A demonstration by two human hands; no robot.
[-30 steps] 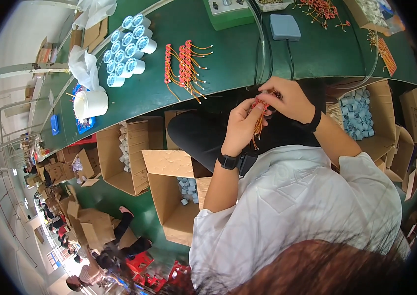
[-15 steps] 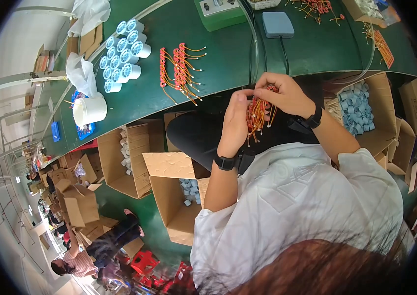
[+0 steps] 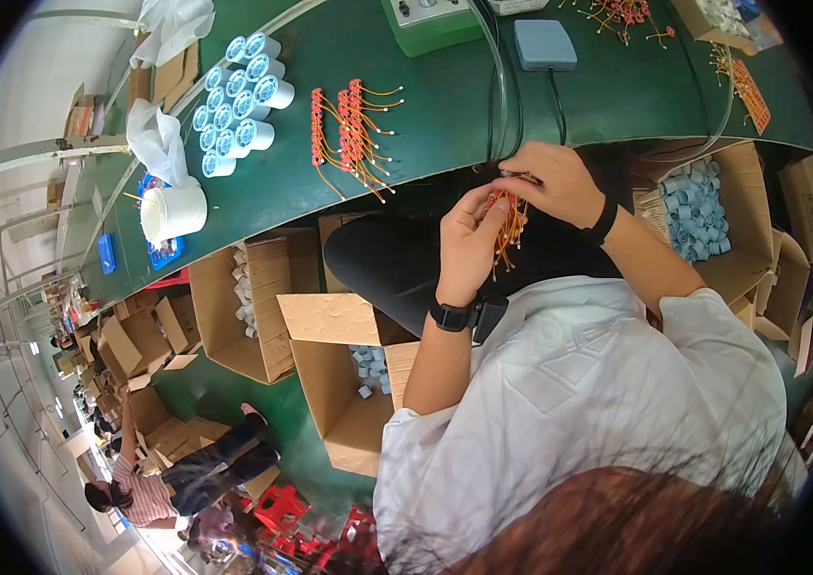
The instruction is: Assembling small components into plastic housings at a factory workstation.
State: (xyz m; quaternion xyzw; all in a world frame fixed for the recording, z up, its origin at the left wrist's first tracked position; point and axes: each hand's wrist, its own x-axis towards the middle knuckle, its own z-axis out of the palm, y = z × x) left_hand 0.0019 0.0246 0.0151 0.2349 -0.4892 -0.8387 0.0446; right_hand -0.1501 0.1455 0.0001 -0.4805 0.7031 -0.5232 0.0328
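While our left hand (image 3: 465,240) pinches the orange wires (image 3: 508,240) and our right hand (image 3: 562,184) curls above, its grasp unclear, we'd best let them hang untangled.

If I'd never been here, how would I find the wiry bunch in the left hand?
Start at the big green table, then go past its near edge to the person's black trousers. Over them, the left hand holds a red bunch with thin orange wires dangling, the right hand at its top. The similar red strips lie in rows on the table; this bunch is hand-held.
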